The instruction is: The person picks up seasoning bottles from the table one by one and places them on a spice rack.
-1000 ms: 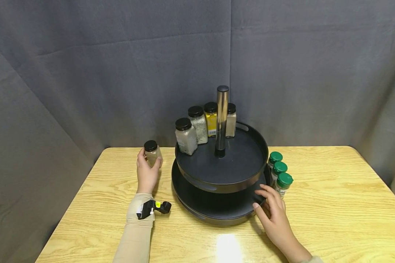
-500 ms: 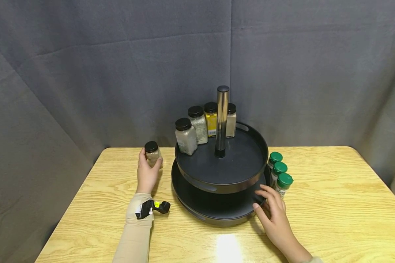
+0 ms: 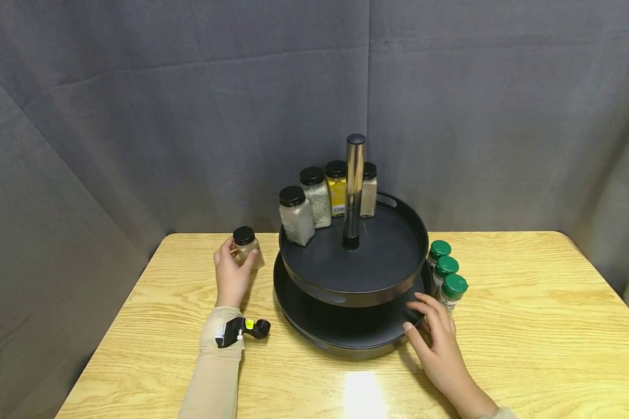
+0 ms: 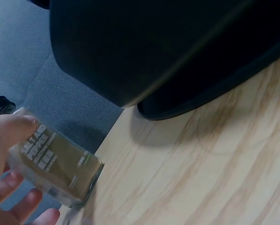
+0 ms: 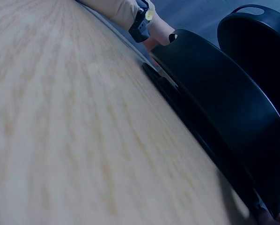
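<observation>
likely a pick-up step: left grip (image 3: 232,273) pinches a jar (image 3: 245,249) near the tabletop's (image 3: 529,302) back edge; next probably calls for steady lifting. right grip (image 3: 436,340) spreads loosely at the lower tray's (image 3: 353,351) rim.

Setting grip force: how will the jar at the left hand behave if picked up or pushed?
The jar is probably stiff: its flat walls and corners look crisp. Its smooth, glossy sides might slip under light fingertips. With a squarish body, it would likely slide or tip rather than roll. Glass or plastic: can't tell.

Yellowish wood-grain table (image 3: 529,308) beneath a black two-tier round tray (image 3: 369,298).
</observation>
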The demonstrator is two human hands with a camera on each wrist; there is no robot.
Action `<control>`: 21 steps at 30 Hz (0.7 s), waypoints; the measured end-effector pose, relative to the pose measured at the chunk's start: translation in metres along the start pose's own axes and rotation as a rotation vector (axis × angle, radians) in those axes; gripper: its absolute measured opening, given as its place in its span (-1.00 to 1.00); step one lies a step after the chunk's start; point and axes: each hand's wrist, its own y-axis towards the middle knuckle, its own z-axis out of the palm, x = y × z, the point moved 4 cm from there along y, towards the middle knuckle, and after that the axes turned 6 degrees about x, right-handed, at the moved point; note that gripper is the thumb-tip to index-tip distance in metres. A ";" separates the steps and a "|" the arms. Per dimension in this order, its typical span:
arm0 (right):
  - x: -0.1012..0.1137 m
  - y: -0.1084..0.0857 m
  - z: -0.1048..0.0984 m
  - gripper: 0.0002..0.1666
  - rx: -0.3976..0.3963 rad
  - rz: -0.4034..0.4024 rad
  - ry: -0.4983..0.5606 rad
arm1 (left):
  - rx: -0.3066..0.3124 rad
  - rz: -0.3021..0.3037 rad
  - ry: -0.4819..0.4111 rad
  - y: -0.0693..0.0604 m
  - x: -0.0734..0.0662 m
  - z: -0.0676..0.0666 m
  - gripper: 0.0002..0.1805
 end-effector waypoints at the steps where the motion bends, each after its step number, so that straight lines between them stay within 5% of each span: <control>1: 0.000 0.000 0.000 -0.65 -0.001 -0.001 -0.001 | -0.005 0.003 0.004 0.000 0.000 0.000 -0.35; 21: 0.001 0.000 -0.001 -0.65 -0.008 -0.017 -0.003 | 0.050 -0.043 -0.007 -0.005 0.003 0.000 -0.38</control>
